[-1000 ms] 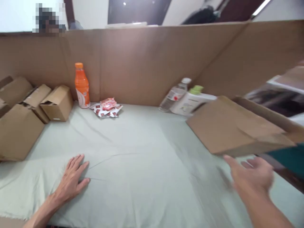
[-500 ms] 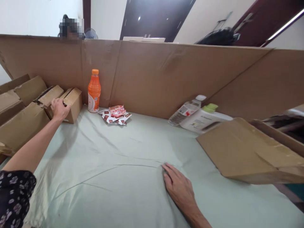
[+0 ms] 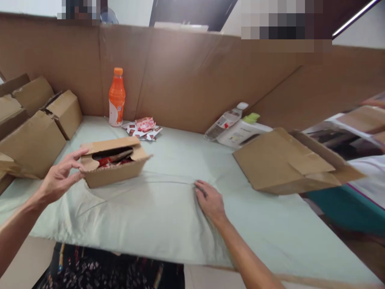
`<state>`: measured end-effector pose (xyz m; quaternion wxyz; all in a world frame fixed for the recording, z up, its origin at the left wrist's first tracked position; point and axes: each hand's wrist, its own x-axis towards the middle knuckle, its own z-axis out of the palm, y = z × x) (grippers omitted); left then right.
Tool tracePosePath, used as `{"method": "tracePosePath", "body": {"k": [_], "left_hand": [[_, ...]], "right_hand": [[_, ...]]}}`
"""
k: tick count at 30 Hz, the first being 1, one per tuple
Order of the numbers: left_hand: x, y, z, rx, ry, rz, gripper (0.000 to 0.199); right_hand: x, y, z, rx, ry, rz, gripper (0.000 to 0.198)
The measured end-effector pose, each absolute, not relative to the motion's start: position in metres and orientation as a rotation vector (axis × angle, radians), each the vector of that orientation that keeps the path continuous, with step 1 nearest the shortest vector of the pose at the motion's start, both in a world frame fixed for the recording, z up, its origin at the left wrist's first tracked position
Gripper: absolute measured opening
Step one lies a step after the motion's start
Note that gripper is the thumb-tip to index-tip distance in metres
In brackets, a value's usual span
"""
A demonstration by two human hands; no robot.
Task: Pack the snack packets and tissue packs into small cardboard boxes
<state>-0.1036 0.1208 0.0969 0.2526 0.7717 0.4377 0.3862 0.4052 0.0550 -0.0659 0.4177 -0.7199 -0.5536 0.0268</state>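
Observation:
My left hand (image 3: pixel 61 178) grips the left end of a small cardboard box (image 3: pixel 112 175), thumb on the near side and fingers at the top edge. The box lies on the pale green cloth with its top flaps open. Inside, red and brown packets (image 3: pixel 116 158) show in part; their kind is not clear. My right hand (image 3: pixel 210 200) rests on the cloth (image 3: pixel 168 224) near the middle, fingers loosely bent and thumb apart, with nothing seen in it.
More cardboard boxes (image 3: pixel 33 146) stand at the left. Along the cardboard wall (image 3: pixel 180 80) are an orange drink bottle (image 3: pixel 116 98), red-and-white packets (image 3: pixel 144 127), a leaning clear bottle (image 3: pixel 225 122) and a white jug with a green cap (image 3: pixel 243 132). A larger box (image 3: pixel 276 164) lies tilted at right.
My left hand has drawn the small box out from the row at the left, toward me and rightward. The view has tilted down. My right hand stays on the cloth, fingers more bent.

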Motion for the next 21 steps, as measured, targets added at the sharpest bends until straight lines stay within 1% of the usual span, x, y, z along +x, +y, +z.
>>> {"method": "tracePosePath", "body": {"k": [4,7,9,11,12,14,15,18,19,21], "left_hand": [[-0.095,0.070,0.099,2.070,0.982,0.861,0.025],[-0.086,0.059,0.099,2.103,0.908,0.793,0.026],[-0.083,0.058,0.098,2.133,0.880,0.801,0.029],[-0.082,0.060,0.095,2.147,0.841,0.830,0.032],[-0.083,0.061,0.092,2.151,0.811,0.855,0.031],[-0.085,0.065,0.084,2.166,0.769,0.917,0.024],[-0.086,0.069,0.078,2.179,0.770,0.942,0.030],[-0.090,0.085,0.057,2.200,0.774,0.918,0.100],[-0.090,0.092,0.049,2.196,0.761,0.872,0.115],[-0.090,0.105,0.034,2.179,0.707,0.778,0.128]], "right_hand": [[0.369,0.034,-0.017,-1.731,-1.259,0.024,0.034],[0.322,0.010,0.048,-1.349,-1.241,0.046,0.018],[0.292,0.001,0.092,-1.161,-1.373,0.185,0.014],[0.269,0.003,0.123,-1.131,-1.628,0.412,0.020],[0.261,0.008,0.133,-1.135,-1.792,0.530,0.024],[0.252,0.025,0.143,-1.152,-2.120,0.721,0.027],[0.250,0.035,0.145,-1.156,-2.251,0.780,0.031],[0.246,0.060,0.149,-1.116,-2.497,0.837,0.048],[0.244,0.065,0.150,-1.098,-2.561,0.830,0.051],[0.239,0.070,0.152,-1.133,-2.665,0.751,0.053]]}}
